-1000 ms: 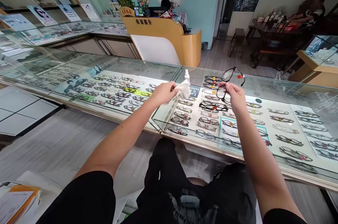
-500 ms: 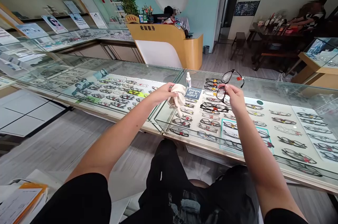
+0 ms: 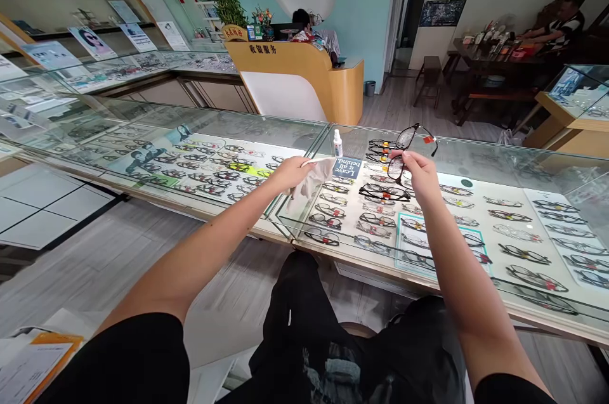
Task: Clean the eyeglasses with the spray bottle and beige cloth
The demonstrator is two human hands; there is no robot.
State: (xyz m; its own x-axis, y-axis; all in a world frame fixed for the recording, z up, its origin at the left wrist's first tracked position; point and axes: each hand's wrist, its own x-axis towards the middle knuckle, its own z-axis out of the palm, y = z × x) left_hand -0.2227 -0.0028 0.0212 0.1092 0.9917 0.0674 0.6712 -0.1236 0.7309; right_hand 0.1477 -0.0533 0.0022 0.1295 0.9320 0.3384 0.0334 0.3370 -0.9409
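Observation:
Above the glass counter (image 3: 247, 122), my left hand (image 3: 294, 174) pinches a whitish cleaning cloth (image 3: 311, 185) by its upper edge, and the cloth hangs down spread out. My right hand (image 3: 419, 170) grips dark-framed eyeglasses (image 3: 398, 168) by the frame, with the lenses on edge and a temple sticking out to the right. A red tag hangs on that temple. Just right of the cloth stands a small white spray bottle (image 3: 337, 145) on the glass. Under it lies a dark card (image 3: 347, 168) with white lettering. Another black pair of eyeglasses (image 3: 384, 193) lies below my right hand.
Rows of eyeglasses (image 3: 518, 255) fill the case under the glass. Across the room, one person (image 3: 304, 30) sits behind a wooden cashier desk (image 3: 349, 87); another person (image 3: 566, 23) sits at a dark table. My legs are close against the counter front.
The cloth was bunched up in my left hand; now it hangs open from my fingers. My left hand has shifted slightly left. My right hand holds the eyeglasses nearly still.

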